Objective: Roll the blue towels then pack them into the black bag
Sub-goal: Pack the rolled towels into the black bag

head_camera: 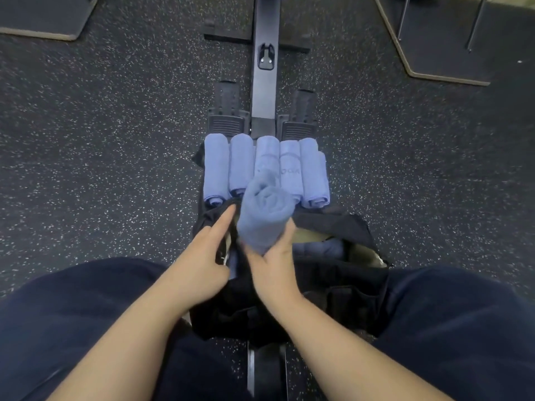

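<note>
My right hand (275, 264) grips a rolled blue towel (262, 214) by its lower end and holds it upright over the mouth of the black bag (333, 287). My left hand (202, 256) rests at the bag's left rim, index finger stretched forward along the black fabric, the other fingers curled; whether they pinch the rim is hidden. Several rolled blue towels (266, 166) lie side by side just beyond the bag. Another blue towel (318, 248) shows inside the open bag.
I sit with the bag between my dark-trousered legs (72, 314) over a rowing machine rail (265, 68) with two footrests (227, 111). Speckled black rubber floor lies all around. Dark mats or platforms sit at the far left (43, 15) and far right (440, 39).
</note>
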Tool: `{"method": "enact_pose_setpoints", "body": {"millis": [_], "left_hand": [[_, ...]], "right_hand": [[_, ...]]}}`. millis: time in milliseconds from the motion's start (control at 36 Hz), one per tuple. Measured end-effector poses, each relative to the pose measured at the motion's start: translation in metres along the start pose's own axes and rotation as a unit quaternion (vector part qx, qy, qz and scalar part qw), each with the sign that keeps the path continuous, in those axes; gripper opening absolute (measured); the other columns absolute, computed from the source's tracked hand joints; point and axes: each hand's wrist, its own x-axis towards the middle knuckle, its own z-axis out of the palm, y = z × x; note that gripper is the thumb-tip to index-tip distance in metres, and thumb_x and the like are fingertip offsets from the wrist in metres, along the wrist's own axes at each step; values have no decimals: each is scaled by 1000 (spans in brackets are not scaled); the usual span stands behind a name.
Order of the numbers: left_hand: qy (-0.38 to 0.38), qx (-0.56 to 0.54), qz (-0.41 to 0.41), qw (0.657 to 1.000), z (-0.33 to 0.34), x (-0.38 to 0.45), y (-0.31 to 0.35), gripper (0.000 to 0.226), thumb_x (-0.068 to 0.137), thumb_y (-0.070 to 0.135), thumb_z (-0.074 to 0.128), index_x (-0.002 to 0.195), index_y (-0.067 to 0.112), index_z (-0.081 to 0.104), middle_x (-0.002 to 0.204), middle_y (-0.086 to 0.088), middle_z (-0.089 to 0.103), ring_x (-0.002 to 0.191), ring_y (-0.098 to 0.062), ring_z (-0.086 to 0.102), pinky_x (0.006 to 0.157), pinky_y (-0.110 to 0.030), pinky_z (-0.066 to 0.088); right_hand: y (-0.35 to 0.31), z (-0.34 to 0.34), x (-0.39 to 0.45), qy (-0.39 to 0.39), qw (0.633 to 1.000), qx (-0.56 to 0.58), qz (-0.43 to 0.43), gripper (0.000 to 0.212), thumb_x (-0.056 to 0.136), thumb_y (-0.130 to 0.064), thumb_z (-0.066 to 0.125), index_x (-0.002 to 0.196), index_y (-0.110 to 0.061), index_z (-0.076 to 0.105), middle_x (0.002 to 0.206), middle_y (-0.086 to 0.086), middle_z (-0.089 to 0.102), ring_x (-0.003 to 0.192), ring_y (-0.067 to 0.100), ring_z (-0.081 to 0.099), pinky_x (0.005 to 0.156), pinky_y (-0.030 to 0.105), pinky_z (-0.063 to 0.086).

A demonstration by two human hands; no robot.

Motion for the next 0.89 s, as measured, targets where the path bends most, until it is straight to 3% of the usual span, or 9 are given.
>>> {"method": "enact_pose_setpoints", "body": {"millis": [111, 194, 250, 361, 444, 528, 667, 778, 889], "left_hand": [[0, -29, 25, 999, -1, 1, 1, 101, 57, 8, 45, 147, 47, 21, 138, 3, 49, 126, -6, 45, 102, -13, 33], [14, -4, -2, 1000, 0, -2, -1, 98, 64, 6, 53, 138, 54, 10, 135, 8, 39, 124, -1, 38, 93, -1, 25], [8, 10, -15, 1000, 0, -3, -2, 101, 72, -8, 52, 138, 53, 7, 125, 4, 44, 109, -9, 48, 84, -8, 34], [4, 21, -20, 1000, 0, -4, -5, 108, 71, -12, 50, 130, 65, 3, 101, 4, 45, 90, -11, 50, 79, -25, 40], [-3, 46, -44, 998, -2, -7, -5, 107, 73, -11, 51, 131, 63, 2, 97, 7, 42, 86, -2, 48, 74, -19, 37], [-5, 78, -54, 996, -4, -12, -4, 107, 74, -12, 51, 128, 65, 0, 97, 5, 42, 86, 0, 47, 74, -15, 37], [-13, 99, -100, 990, -11, -19, -5, 109, 72, -10, 51, 135, 63, 2, 96, 3, 42, 85, -9, 51, 81, -29, 45], [-16, 85, -98, 991, -10, -19, -4, 104, 74, -10, 52, 133, 61, 4, 94, 0, 42, 82, -10, 51, 72, -20, 40], [-21, 66, -101, 992, -10, -18, -7, 106, 73, -10, 54, 133, 62, 6, 98, -2, 45, 79, -14, 54, 65, -22, 39]], "right_hand": [[19, -13, -15, -88, 995, -56, 0, 75, 76, -11, 76, 119, -52, 30, 119, -18, 52, 111, 9, 55, 92, 22, 45], [28, -25, -18, -142, 983, -116, 28, 62, 79, -28, 75, 126, -37, 35, 121, -6, 56, 110, 16, 57, 92, 35, 49], [33, -31, -16, -216, 959, -179, 46, 61, 84, -29, 70, 132, -21, 33, 124, 3, 56, 112, 21, 56, 94, 42, 48], [38, -33, -12, -298, 889, -330, 109, 57, 88, -31, 64, 130, -10, 31, 119, 11, 56, 106, 30, 58, 89, 40, 49], [35, -24, -12, -286, 857, -393, 170, 51, 91, -33, 58, 127, -7, 33, 121, 12, 54, 108, 32, 57, 80, 35, 43], [32, -13, -10, -260, 853, -414, 183, 53, 91, -34, 57, 128, -6, 30, 122, 12, 54, 109, 32, 58, 77, 34, 42], [25, 1, -9, -221, 881, -361, 210, 53, 90, -38, 57, 124, -9, 29, 121, 11, 55, 109, 33, 57, 77, 35, 41], [22, 18, -9, -185, 909, -310, 207, 58, 89, -39, 62, 124, -6, 29, 130, 11, 46, 117, 32, 52, 83, 34, 41], [23, 41, -16, -247, 916, -265, 174, 54, 88, -24, 63, 126, -4, 31, 130, 16, 40, 119, 33, 48, 95, 39, 41]]}}
